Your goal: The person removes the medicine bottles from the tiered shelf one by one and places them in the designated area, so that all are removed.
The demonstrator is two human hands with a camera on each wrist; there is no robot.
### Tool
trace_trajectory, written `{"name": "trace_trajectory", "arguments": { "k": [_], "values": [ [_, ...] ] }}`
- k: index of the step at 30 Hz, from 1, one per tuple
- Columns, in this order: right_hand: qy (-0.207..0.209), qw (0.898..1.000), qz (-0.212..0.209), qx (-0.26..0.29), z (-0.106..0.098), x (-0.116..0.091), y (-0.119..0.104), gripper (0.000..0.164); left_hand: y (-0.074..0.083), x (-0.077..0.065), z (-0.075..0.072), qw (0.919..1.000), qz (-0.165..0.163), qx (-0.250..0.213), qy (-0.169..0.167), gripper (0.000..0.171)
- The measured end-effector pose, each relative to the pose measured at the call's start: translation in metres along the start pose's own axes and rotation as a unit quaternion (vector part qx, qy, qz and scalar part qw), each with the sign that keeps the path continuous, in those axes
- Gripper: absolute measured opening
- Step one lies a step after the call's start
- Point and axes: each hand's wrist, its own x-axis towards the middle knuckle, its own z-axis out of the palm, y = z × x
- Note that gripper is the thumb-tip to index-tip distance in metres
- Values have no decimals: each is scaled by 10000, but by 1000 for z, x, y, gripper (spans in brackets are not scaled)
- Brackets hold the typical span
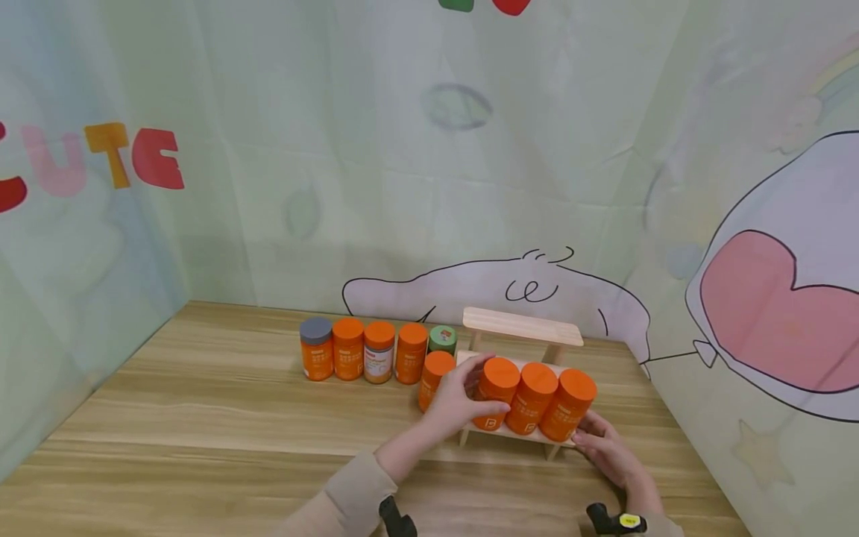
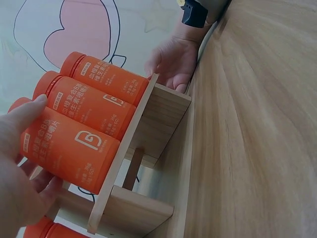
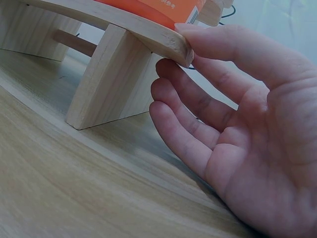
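Three orange bottles with orange lids stand in a row on the lower board of a small two-tier wooden rack [image 1: 522, 327]. My left hand [image 1: 451, 404] grips the left bottle [image 2: 69, 148], thumb across its front and fingers around its far side. Beside that one are the middle bottle [image 1: 530, 406] and the right bottle [image 1: 567, 407]. At the board's right end, my right hand [image 1: 609, 452] pinches the rounded corner, its thumb on the upper edge close to the right bottle's base. The other fingers of the right hand [image 3: 247, 134] curl below the board, beside the rack's leg [image 3: 106, 79].
Left of the rack, several more containers line the wooden table [image 1: 221, 432]: a grey-lidded bottle [image 1: 317, 349], orange bottles, a clear jar [image 1: 379, 362] with an orange lid and a green-lidded container [image 1: 442, 338]. Another orange bottle [image 1: 432, 377] stands near my left hand. Printed curtains hang behind.
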Motion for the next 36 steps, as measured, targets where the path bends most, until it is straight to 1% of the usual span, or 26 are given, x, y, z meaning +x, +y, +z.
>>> {"name": "trace_trajectory", "arguments": {
  "k": [8, 14, 20, 27, 30, 36],
  "values": [
    [-82, 9999, -68, 26, 0, -1, 1, 49, 0, -1, 1, 9997, 179, -113, 102, 65],
    [-69, 10000, -38, -5, -1, -2, 1, 48, 0, -3, 1, 9996, 207, -123, 166, 63],
    [-84, 9999, -62, 13, -1, -1, 1, 49, 0, -5, -3, 9992, 224, -109, 298, 63],
    [-33, 10000, 53, -45, 0, -1, 0, 46, 2, -7, -16, 9991, 129, -237, 335, 64],
    [19, 9999, 134, -70, -1, -2, 0, 45, 3, -7, -24, 9987, 223, -207, 413, 64],
    [31, 9998, 172, -57, -1, -3, -1, 46, 4, -7, -40, 9968, 363, -479, 519, 66]
  ]
}}
